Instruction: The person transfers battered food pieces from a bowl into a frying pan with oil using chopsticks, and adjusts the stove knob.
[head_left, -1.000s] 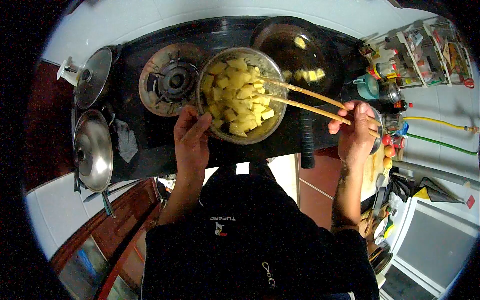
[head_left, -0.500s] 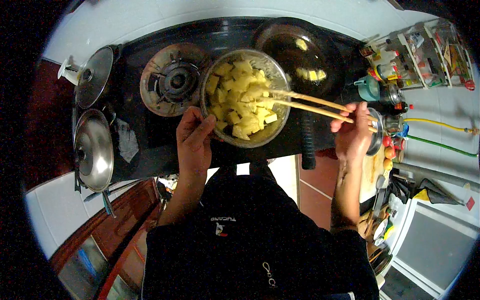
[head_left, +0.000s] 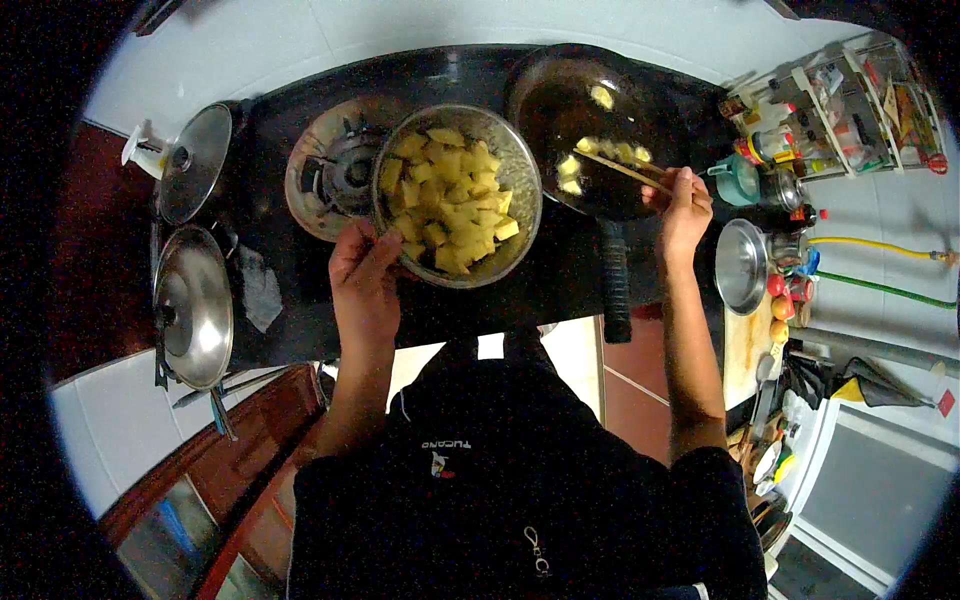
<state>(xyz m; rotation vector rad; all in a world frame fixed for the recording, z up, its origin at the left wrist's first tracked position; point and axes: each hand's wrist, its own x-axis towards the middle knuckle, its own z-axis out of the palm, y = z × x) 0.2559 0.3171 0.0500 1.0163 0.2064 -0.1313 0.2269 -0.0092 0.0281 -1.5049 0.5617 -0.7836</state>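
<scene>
My left hand [head_left: 366, 270] grips the near left rim of a metal bowl [head_left: 528, 200], holding it over the stove between the bare burner and the pan. Yellow cubes [head_left: 450, 195] with a coated look fill much of the bowl. Pinched in my right hand [head_left: 684, 215] is a pair of chopsticks [head_left: 622, 168], their tips over the dark frying pan [head_left: 545, 100]. Several yellow pieces [head_left: 569, 175] lie in the pan near the tips. Whether the chopsticks still hold a piece I cannot tell. The pan's black handle [head_left: 616, 285] points toward me.
A gas burner [head_left: 312, 185] is left of the bowl, with two lidded pans [head_left: 193, 290] beyond it. At right are a steel plate [head_left: 741, 265], a teal cup [head_left: 738, 180], a condiment rack [head_left: 850, 110], and a cutting board [head_left: 742, 350]. A crumpled cloth [head_left: 260, 290] lies on the stove.
My right hand has moved the chopsticks from the bowl to above the pan. More yellow pieces now lie in the pan. The bowl has shifted slightly left with my left hand.
</scene>
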